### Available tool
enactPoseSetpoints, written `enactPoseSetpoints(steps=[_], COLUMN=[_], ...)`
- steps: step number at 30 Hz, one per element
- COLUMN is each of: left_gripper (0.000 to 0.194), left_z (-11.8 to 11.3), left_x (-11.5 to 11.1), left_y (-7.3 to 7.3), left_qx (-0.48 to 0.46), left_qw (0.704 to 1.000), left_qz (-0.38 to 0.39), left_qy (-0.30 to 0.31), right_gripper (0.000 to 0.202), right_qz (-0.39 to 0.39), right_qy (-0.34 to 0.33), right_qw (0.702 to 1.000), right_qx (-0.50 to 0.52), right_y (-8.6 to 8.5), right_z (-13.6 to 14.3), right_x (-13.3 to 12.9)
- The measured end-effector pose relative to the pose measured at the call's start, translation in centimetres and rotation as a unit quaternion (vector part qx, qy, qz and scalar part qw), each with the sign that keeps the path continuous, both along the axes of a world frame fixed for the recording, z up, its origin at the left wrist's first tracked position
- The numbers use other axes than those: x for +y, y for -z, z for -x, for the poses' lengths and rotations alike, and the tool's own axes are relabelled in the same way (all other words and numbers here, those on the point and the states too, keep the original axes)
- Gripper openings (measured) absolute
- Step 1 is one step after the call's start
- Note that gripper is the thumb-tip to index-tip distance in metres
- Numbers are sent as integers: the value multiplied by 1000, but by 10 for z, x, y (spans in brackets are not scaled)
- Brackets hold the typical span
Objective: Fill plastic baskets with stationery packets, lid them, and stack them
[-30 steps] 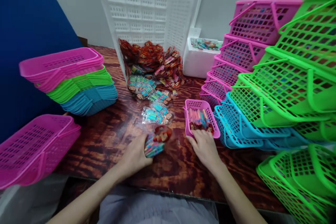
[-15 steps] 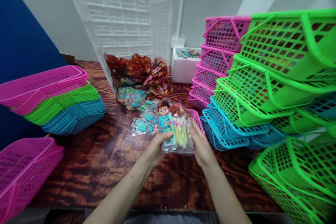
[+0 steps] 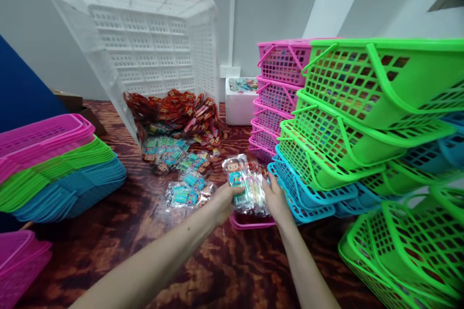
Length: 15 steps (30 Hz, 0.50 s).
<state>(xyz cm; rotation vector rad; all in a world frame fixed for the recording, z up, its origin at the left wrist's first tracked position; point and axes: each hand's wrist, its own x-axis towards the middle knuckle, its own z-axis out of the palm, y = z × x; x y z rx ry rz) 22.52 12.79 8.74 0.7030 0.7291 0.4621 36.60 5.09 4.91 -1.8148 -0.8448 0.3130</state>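
Both hands grip a bunch of clear plastic packets (image 3: 242,188) printed with a cartoon figure and holding coloured sticks. My left hand (image 3: 225,199) is closed on the bunch's left side, thumb on top. On the right side, my right hand (image 3: 274,197) holds the same bunch, its fingers partly hidden. Beneath the packets shows the rim of a pink basket (image 3: 252,225); most of it is covered. To the left, loose blue-green packets (image 3: 184,195) lie on the wooden table, spreading back to a heap of red packets (image 3: 174,112).
A tipped white crate (image 3: 145,43) stands behind the heap. Nested pink, green and blue baskets (image 3: 61,169) sit at left. Tall stacks of filled pink baskets (image 3: 281,91) and green baskets (image 3: 362,87) rise at right, above blue ones. A white foam box (image 3: 239,106) is at the back.
Both hands have brought the packets over the pink basket, whose front rim now shows below them. The camera view has turned right and up.
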Motion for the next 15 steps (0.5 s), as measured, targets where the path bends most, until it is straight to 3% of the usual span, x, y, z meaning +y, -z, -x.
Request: enactPoseSetpoints(steps=[4, 7, 9, 11, 15], left_gripper=[17, 20, 27, 37, 48], left_z=[-15, -21, -21, -20, -19], left_x=[-1, -4, -6, -7, -9], left_y=[5, 10, 12, 13, 11], left_qx=[62, 99, 114, 121, 113], left_qw=[998, 995, 993, 993, 993], left_qz=[30, 22, 9, -5, -23], left_qy=[10, -3, -10, -13, -12], right_gripper=[40, 33, 33, 37, 46], right_qz=[115, 239, 272, 241, 108], right_qy=[12, -15, -25, -11, 22], right_qw=[987, 951, 926, 916, 925], right_qx=[-112, -197, -262, -319, -364], right_y=[-4, -13, -19, -22, -21], right_z=[9, 17, 21, 22, 18], right_x=[-1, -3, -4, -6, -14])
